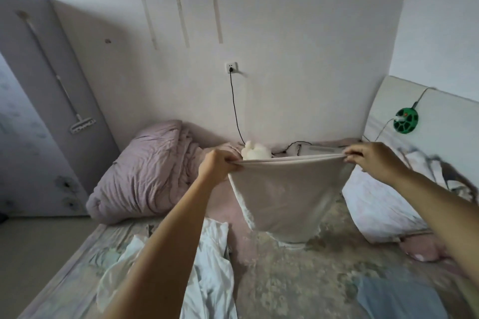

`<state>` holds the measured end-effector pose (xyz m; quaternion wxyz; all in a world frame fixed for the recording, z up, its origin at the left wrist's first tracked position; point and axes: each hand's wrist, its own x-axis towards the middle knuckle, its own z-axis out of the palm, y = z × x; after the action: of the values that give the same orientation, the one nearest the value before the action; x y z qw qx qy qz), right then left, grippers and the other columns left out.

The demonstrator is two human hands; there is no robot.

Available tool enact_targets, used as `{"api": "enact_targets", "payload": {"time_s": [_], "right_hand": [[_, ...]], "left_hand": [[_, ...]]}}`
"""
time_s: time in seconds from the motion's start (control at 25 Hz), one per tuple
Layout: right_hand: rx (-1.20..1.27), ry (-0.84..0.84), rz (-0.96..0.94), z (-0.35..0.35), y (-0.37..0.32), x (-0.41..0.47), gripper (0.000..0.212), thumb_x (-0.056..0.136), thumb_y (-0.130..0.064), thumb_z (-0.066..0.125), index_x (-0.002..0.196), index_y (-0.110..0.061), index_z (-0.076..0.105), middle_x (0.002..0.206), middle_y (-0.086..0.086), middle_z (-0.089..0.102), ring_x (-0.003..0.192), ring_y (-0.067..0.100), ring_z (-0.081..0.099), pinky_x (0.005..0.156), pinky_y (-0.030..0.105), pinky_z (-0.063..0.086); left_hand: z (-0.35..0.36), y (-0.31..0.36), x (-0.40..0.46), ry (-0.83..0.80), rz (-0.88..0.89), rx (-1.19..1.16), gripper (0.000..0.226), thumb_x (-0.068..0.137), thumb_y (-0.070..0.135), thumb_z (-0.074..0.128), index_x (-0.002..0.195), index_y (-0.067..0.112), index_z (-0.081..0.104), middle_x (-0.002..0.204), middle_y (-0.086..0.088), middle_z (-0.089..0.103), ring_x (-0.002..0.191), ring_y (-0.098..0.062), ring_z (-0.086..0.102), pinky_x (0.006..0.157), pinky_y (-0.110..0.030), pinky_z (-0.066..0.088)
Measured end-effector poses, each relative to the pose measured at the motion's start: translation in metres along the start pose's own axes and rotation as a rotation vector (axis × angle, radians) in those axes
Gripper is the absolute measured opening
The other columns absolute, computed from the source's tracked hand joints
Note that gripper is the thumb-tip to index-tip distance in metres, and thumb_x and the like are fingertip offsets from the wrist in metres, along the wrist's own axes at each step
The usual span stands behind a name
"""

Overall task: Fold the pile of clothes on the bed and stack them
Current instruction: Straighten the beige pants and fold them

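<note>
Above bed (298,280), beige garment (285,197) hides both hands' fingertips

Two bare forearms reach into view from the lower edge, with no sleeve, cuff or glove on either as far as the picture shows. The left hand (216,163) and the right hand (373,160) wear no ring, and neither wrist carries a watch or band. The fingers are short-nailed where they can be made out, though the nails are too blurred to tell more.
</note>
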<state>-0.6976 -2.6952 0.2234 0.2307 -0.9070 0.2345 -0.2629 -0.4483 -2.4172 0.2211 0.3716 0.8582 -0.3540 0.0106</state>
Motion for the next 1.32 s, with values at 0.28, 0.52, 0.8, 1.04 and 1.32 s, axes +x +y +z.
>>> {"api": "enact_targets", "payload": {"time_s": [0.28,0.52,0.8,1.04,1.32], "right_hand": [[-0.032,-0.374,0.177,0.123,0.093,-0.142,0.01,0.08,-0.007,0.073,0.09,-0.009,0.075,0.086,0.004,0.073,0.083,0.02,0.065,0.074,0.031,0.045],[-0.181,-0.588,-0.161,0.223,0.177,-0.341,0.008,0.077,-0.017,0.067,0.078,-0.024,0.069,0.071,-0.005,0.065,0.061,0.017,0.065,0.05,0.024,0.047],[-0.37,-0.824,-0.719,0.325,0.253,-0.51,0.009,0.071,-0.019,0.052,0.067,-0.025,0.055,0.065,-0.007,0.053,0.06,0.012,0.047,0.06,0.028,0.029],[-0.227,-0.563,-0.6,0.427,0.276,-0.505,0.045,0.102,-0.033,0.029,0.099,-0.013,0.068,0.096,0.006,0.067,0.088,0.024,0.062,0.077,0.034,0.049],[-0.543,-0.675,-0.267,0.516,0.295,-0.435,0.081,0.078,-0.072,-0.01,0.151,-0.037,0.001,0.16,-0.008,-0.001,0.147,0.021,-0.004,0.117,0.044,-0.002]], "left_hand": [[0.131,-0.11,-0.139,-0.349,-0.213,-0.097,0.014,0.069,0.013,0.082,0.079,0.009,0.073,0.06,0.009,0.057,0.05,0.005,0.049,0.054,-0.012,0.037],[0.245,-0.199,-0.344,-0.617,-0.079,0.163,0.013,0.079,0.024,0.065,0.084,0.013,0.071,0.079,-0.003,0.066,0.073,-0.018,0.062,0.065,-0.027,0.045],[0.364,-0.293,-0.504,-0.892,0.501,0.409,0.023,0.054,0.02,0.059,0.075,0.023,0.051,0.065,0.007,0.058,0.054,-0.012,0.056,0.051,-0.021,0.04],[0.446,-0.325,-0.483,-0.466,0.603,0.332,0.041,0.092,0.045,0.043,0.1,0.013,0.068,0.094,-0.007,0.067,0.085,-0.026,0.063,0.076,-0.035,0.041],[0.539,-0.352,-0.408,-0.384,0.281,0.591,0.07,0.087,0.065,0.02,0.149,0.032,0.026,0.156,-0.001,0.024,0.145,-0.025,0.018,0.114,-0.052,-0.001]]}}
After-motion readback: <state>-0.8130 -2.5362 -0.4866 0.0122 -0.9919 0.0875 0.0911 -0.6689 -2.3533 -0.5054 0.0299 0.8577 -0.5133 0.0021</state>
